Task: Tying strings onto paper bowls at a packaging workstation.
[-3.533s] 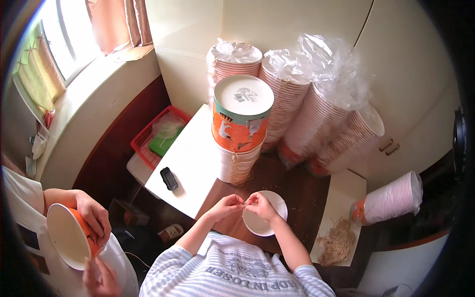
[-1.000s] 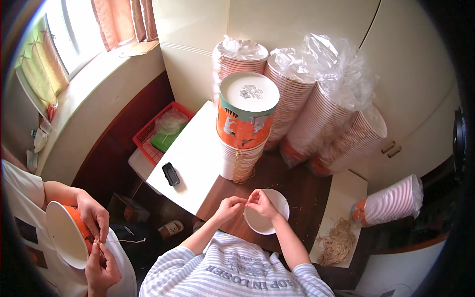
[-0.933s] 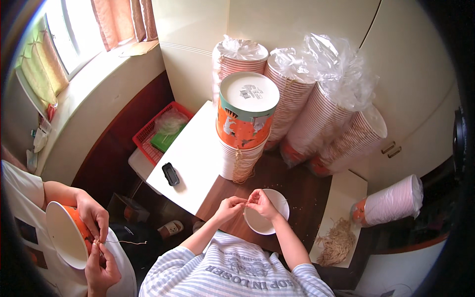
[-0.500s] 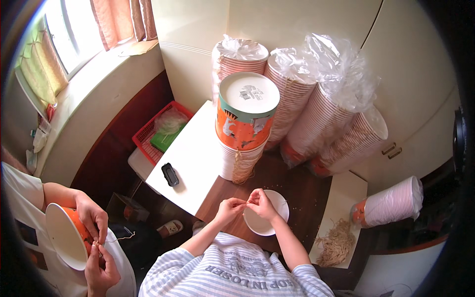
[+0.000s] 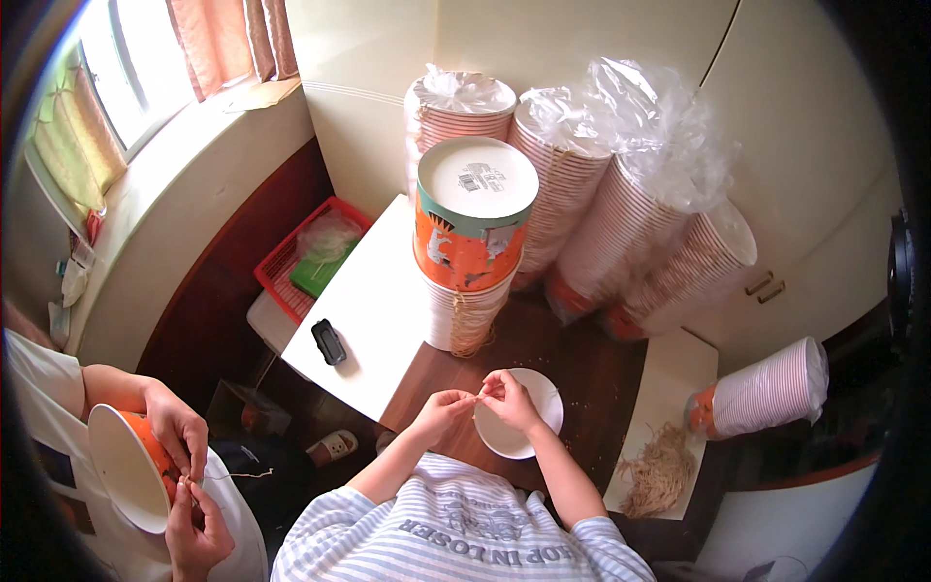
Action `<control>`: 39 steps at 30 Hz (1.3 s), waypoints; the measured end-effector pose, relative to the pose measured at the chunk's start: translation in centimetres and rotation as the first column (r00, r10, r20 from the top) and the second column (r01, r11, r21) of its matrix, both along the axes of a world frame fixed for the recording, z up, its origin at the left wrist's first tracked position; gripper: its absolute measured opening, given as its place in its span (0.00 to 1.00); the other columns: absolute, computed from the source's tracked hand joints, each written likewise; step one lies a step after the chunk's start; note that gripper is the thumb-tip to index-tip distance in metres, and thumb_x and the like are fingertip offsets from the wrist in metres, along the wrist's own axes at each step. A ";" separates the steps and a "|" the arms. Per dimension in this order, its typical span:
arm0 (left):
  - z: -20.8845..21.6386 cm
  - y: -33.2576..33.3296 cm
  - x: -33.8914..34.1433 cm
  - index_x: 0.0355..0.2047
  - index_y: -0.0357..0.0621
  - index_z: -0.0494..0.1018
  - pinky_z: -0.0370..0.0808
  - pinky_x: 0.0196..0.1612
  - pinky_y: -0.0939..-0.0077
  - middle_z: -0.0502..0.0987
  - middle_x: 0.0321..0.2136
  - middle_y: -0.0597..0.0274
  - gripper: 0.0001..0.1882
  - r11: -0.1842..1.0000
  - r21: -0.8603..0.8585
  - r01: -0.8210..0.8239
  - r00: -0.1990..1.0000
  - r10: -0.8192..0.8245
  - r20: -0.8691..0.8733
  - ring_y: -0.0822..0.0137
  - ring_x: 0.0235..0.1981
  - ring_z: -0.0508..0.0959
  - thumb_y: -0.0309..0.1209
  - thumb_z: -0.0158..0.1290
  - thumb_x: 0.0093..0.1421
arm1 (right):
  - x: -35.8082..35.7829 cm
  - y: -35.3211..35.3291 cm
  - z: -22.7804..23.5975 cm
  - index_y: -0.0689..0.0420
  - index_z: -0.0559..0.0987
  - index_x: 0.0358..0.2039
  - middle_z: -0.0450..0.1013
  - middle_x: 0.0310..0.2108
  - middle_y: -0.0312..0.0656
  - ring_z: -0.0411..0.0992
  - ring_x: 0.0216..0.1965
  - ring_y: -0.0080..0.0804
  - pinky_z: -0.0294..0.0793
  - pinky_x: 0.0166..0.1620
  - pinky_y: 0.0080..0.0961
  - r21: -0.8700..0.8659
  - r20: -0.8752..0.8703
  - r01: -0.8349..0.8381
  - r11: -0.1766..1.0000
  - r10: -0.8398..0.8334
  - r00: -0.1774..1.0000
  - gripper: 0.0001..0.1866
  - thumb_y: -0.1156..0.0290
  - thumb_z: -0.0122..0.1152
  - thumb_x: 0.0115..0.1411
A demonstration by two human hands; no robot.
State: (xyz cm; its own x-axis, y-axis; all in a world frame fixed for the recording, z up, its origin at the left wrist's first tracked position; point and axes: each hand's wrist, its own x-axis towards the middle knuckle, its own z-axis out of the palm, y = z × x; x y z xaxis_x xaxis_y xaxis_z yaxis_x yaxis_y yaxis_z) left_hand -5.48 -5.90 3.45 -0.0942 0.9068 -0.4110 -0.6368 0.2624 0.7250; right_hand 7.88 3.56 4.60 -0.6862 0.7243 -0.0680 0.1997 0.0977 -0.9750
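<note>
Both of my hands meet over a round white container (image 5: 531, 427), like a paper bucket or bowl, at the dark table's near edge. My left hand (image 5: 444, 413) is closed in a pinch, fingertips touching those of my right hand (image 5: 510, 402), which pinches too. Whatever lies between the fingertips is too small to make out. Just beyond stands a stack of paper buckets, upside down, topped by an orange and green printed bucket (image 5: 467, 254). Thin straw-coloured strands (image 5: 469, 320) hang down the stack's side.
Several plastic-wrapped bucket stacks (image 5: 621, 233) stand behind. A wrapped stack (image 5: 766, 390) and a heap of straw-coloured string (image 5: 661, 471) are at right. A black case (image 5: 329, 341) lies on the white tabletop (image 5: 364, 291), near a red basket (image 5: 281, 281). At left, a co-worker's hands (image 5: 184, 436) work string at an orange bucket (image 5: 131, 466).
The view has shifted slightly. My hands stay pinched together over the white container, almost unmoved. At left, the co-worker's string end has moved a little.
</note>
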 end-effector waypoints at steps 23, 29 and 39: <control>1.1 0.0 -1.1 0.31 0.39 0.71 0.56 0.18 0.90 0.67 0.18 0.72 0.05 0.981 -0.137 0.137 0.976 -0.110 0.190 0.82 0.16 0.61 0.26 0.48 0.55 | 0.2 -1.1 1.7 0.57 0.77 0.23 0.71 0.22 0.37 0.70 0.25 0.27 0.69 0.27 0.21 0.422 -0.029 0.052 0.905 -0.044 0.999 0.02 0.75 0.61 0.45; 0.1 0.1 -0.3 0.30 0.38 0.72 0.64 0.26 0.84 0.67 0.22 0.68 0.07 0.980 0.132 0.146 0.740 -0.020 -0.672 0.76 0.22 0.65 0.26 0.53 0.50 | 0.5 -0.8 1.3 0.59 0.77 0.23 0.71 0.22 0.39 0.70 0.24 0.26 0.68 0.28 0.22 0.198 0.018 0.070 0.978 -0.076 0.997 0.05 0.71 0.59 0.48; -0.3 0.5 -0.4 0.24 0.38 0.70 0.65 0.28 0.85 0.67 0.24 0.69 0.05 0.977 0.201 0.076 0.742 0.079 -0.666 0.79 0.25 0.66 0.27 0.54 0.51 | 1.0 -0.7 0.7 0.60 0.76 0.25 0.73 0.24 0.39 0.71 0.26 0.26 0.69 0.30 0.22 0.120 0.091 0.067 0.990 -0.078 0.993 0.07 0.69 0.58 0.50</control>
State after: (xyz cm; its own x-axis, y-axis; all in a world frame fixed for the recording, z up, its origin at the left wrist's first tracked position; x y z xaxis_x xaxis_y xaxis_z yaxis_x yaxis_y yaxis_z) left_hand -5.90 -5.35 3.16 -0.2749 0.9601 -0.0508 0.0301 0.0614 0.9977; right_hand 8.88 2.91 5.35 -0.6259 0.7787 -0.0428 0.3022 0.1916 -0.9338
